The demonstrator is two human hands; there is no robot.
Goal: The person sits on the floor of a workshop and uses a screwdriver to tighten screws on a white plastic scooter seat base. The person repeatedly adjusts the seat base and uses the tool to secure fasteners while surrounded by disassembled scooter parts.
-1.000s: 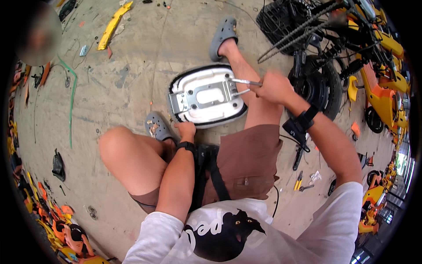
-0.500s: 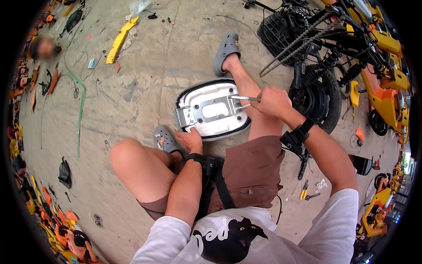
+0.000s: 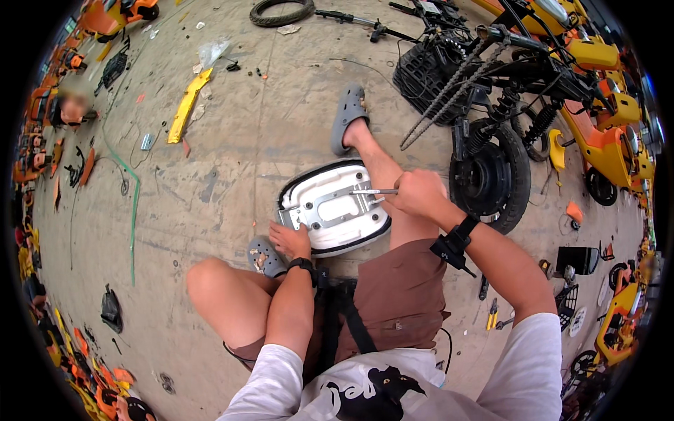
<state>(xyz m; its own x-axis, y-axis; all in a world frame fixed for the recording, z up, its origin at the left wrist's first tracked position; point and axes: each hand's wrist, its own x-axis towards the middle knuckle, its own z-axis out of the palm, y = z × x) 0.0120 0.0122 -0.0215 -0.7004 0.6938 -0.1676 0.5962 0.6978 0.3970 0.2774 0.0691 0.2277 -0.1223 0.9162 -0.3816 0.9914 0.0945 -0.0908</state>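
An upturned scooter seat [image 3: 344, 229] lies between my legs, showing its white underside, dark rim and a silver metal bracket [image 3: 324, 211]. My right hand [image 3: 420, 194] is closed round a slim, straight metal tool [image 3: 375, 191]; the fist hides the rest of it, so its exact kind does not show. The tool's tip reaches over the bracket's right end. At the seat's near left corner, my left hand [image 3: 291, 241] grips the edge, thumb on the rim and fingers toward the outside.
A partly stripped vehicle with a black wheel [image 3: 491, 179], chain [image 3: 449, 95] and black crate [image 3: 428, 77] stands close on my right. Yellow-handled pliers [image 3: 492, 315] lie near my right hip. Ahead are a yellow strip [image 3: 188, 105] and a tyre [image 3: 282, 12]. A green cord [image 3: 135, 210] runs along the left.
The view has tilted, so the seat and hands sit lower in the picture. My left hand has shifted along the rim toward the seat's left end. The tool stays over the bracket.
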